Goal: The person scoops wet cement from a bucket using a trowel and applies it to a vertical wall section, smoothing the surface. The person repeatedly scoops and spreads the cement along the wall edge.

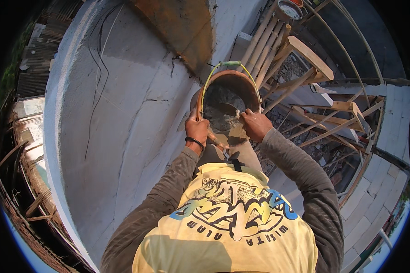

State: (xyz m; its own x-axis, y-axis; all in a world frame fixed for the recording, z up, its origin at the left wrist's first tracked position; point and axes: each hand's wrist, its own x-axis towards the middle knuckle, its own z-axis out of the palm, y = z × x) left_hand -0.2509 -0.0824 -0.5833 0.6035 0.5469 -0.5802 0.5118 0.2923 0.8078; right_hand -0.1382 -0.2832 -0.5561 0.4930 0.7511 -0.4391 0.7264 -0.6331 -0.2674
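Note:
An orange-brown bucket [243, 78] tilts toward me in front of my body, its yellow wire handle with a green grip [230, 63] raised over the far side. Wet grey mortar [221, 93] lies inside and smears the near wall. My left hand [197, 131], a dark band at its wrist, is closed on the bucket's left rim. At the right rim, the fingers of my right hand [257, 124] are closed round the mortar-coated handle of a trowel [229, 109]. The trowel's blade is down in the bucket, partly hidden by mortar.
A grey plastered wall [109, 104] with loose dark wires runs along my left. Bamboo poles [264, 45] and a wooden trestle [312, 59] stand ahead to the right, with a second bucket [289, 10] at the far end. Rubble and timber braces lie below, beside a block wall [373, 191].

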